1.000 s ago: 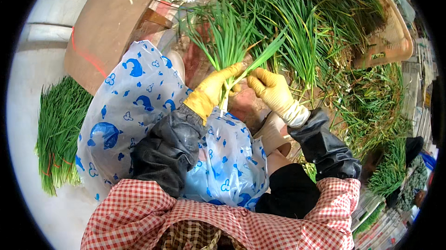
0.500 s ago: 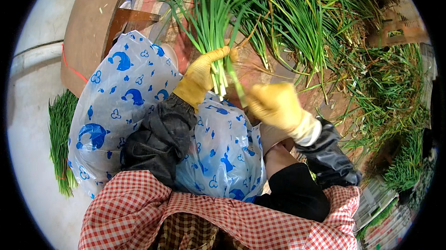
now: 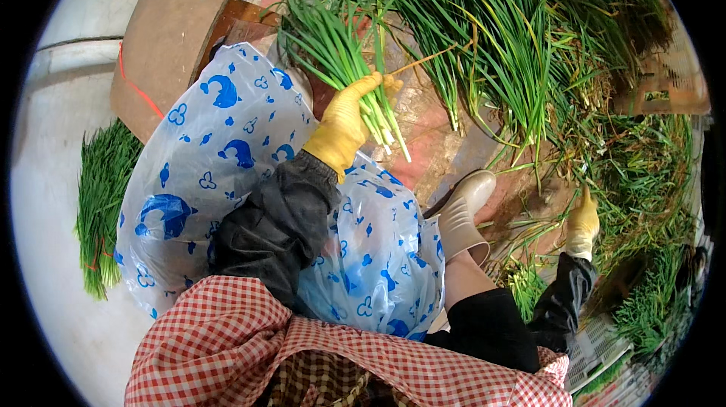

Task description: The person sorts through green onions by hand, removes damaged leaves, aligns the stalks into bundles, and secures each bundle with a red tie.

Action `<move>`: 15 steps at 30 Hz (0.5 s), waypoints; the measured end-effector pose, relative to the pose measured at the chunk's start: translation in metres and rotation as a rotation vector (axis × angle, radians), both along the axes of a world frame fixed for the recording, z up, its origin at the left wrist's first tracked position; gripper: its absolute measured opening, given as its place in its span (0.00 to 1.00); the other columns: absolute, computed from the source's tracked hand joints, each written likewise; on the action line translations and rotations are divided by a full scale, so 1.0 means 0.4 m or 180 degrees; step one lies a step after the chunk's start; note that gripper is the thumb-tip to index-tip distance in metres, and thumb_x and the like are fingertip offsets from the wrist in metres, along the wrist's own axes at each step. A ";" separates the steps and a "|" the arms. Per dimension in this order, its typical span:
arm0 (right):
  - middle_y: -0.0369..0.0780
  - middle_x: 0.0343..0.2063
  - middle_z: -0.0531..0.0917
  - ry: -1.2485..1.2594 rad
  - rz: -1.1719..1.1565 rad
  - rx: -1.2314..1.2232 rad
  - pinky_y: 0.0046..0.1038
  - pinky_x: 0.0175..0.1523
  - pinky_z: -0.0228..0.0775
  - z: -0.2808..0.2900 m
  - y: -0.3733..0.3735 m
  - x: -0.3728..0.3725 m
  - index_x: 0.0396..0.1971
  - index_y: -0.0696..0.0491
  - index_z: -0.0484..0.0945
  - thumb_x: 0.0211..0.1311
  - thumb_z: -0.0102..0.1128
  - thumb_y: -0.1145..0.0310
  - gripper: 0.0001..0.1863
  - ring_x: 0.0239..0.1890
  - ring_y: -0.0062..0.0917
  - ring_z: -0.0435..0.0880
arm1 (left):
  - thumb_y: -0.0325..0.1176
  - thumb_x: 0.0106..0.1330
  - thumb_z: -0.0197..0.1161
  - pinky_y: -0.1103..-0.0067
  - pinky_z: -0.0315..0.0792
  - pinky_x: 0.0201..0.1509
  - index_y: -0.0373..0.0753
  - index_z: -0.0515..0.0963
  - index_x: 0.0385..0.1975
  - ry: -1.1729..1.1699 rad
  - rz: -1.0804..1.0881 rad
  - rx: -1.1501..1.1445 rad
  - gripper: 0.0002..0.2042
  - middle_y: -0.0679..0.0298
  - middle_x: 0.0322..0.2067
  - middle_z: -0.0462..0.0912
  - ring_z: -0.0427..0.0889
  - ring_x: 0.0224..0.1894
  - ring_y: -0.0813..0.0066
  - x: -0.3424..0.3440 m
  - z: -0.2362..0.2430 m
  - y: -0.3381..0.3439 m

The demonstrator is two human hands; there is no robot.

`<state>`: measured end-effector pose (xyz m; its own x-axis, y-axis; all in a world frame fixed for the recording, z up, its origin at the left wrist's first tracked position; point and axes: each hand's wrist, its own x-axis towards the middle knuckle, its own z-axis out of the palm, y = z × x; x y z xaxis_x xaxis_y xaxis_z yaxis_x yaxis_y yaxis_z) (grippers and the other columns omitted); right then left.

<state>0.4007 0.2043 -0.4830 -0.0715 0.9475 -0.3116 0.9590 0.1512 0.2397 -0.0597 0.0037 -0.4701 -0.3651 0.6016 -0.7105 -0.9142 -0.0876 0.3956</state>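
My left hand (image 3: pixel 346 121), in a yellow rubber glove, grips a bunch of green chives (image 3: pixel 340 51) by its white stem ends, leaves pointing up and away. My right hand (image 3: pixel 583 219), also yellow-gloved, hangs low on the right over the trimmings on the floor (image 3: pixel 643 180); its fingers are closed and I cannot make out anything in them. A blue-and-white patterned plastic apron (image 3: pixel 227 165) covers my lap beneath the left arm.
A large heap of loose chives (image 3: pixel 514 36) lies ahead. A finished stack of chives (image 3: pixel 102 203) rests on the pale floor at left. A brown cardboard sheet (image 3: pixel 174 21) leans at upper left. My beige shoe (image 3: pixel 463 214) sits mid-frame.
My right hand has left the bunch and dropped down to the right toward the floor trimmings. The left hand keeps holding the bunch, shifted slightly.
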 end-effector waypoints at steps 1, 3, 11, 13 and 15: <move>0.44 0.44 0.81 0.0399 -0.0133 -0.0526 0.32 0.41 0.73 0.055 -0.034 -0.144 0.58 0.40 0.69 0.63 0.48 0.64 0.22 0.41 0.34 0.82 | 0.28 0.60 0.62 0.70 0.75 0.47 0.33 0.75 0.37 0.0062 -0.0085 -0.0060 0.08 0.55 0.36 0.81 0.81 0.41 0.63 0.006 -0.001 -0.003; 0.42 0.41 0.82 0.1585 -0.0009 -0.1459 0.25 0.37 0.72 0.092 -0.105 -0.315 0.60 0.46 0.66 0.63 0.52 0.63 0.24 0.34 0.26 0.80 | 0.28 0.60 0.62 0.70 0.77 0.45 0.35 0.75 0.40 0.0188 -0.0346 -0.0213 0.10 0.55 0.34 0.81 0.81 0.41 0.64 0.048 0.013 0.025; 0.35 0.19 0.77 0.3952 -0.0319 -0.3531 0.20 0.21 0.68 0.074 -0.265 -0.576 0.43 0.55 0.77 0.65 0.51 0.69 0.11 0.16 0.17 0.73 | 0.31 0.65 0.57 0.68 0.77 0.48 0.36 0.71 0.52 -0.0141 -0.1203 0.0512 0.16 0.54 0.50 0.77 0.78 0.50 0.61 0.093 0.039 0.030; 0.34 0.18 0.76 0.4645 -0.0582 -0.3035 0.20 0.20 0.67 0.105 -0.202 -0.548 0.38 0.54 0.77 0.66 0.49 0.68 0.08 0.15 0.18 0.72 | 0.31 0.65 0.57 0.67 0.76 0.50 0.37 0.70 0.53 -0.0222 -0.1211 0.0489 0.17 0.55 0.51 0.76 0.77 0.52 0.61 0.075 0.028 0.022; 0.34 0.19 0.76 0.5085 -0.1015 -0.2938 0.20 0.19 0.67 0.113 -0.195 -0.541 0.36 0.54 0.76 0.67 0.49 0.68 0.08 0.15 0.18 0.71 | 0.32 0.66 0.55 0.66 0.74 0.53 0.38 0.69 0.54 -0.0422 -0.1186 0.0593 0.17 0.56 0.54 0.74 0.74 0.55 0.59 0.075 0.028 0.018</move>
<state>0.1842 0.1261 -0.4377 -0.6518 0.5759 -0.4934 0.1811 -0.5135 -0.8387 -0.0295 0.0108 -0.4590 -0.0119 0.7973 -0.6035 -0.9387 0.1990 0.2814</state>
